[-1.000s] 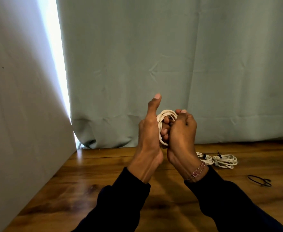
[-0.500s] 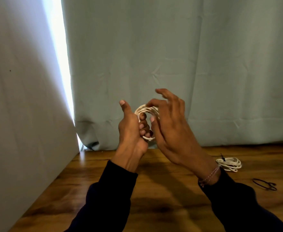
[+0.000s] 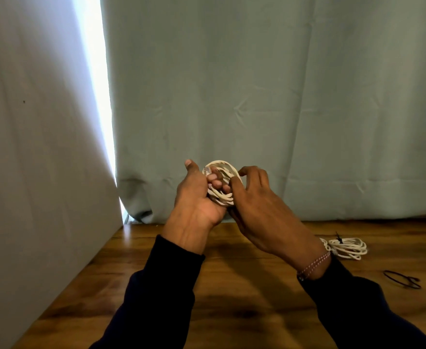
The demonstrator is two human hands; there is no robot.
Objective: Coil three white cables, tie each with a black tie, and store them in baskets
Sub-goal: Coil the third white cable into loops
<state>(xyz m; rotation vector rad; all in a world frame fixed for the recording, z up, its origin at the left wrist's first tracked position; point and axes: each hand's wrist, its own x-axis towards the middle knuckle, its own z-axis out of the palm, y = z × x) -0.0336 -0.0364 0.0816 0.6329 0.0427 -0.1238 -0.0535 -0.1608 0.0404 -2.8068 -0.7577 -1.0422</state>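
Note:
A coiled white cable point(image 3: 221, 187) is held up above the wooden table point(image 3: 232, 285). My left hand point(image 3: 197, 197) grips the coil, its fingers curled through the loops and its thumb raised. My right hand point(image 3: 257, 205) pinches the coil's right side with thumb and forefinger. On the table to the right lies a second white cable coil point(image 3: 346, 248) bound with a black tie, partly hidden behind my right wrist. A loose black tie point(image 3: 402, 279) lies further right on the table.
A grey-green curtain point(image 3: 257, 96) hangs right behind the table's far edge. A pale wall point(image 3: 30, 172) borders the table on the left, with a bright gap between it and the curtain. No basket is in view.
My right hand, which was spread open beside the coil half a second ago, has closed in and now pinches its right side. Both hands with the coil sit a little further right in view.

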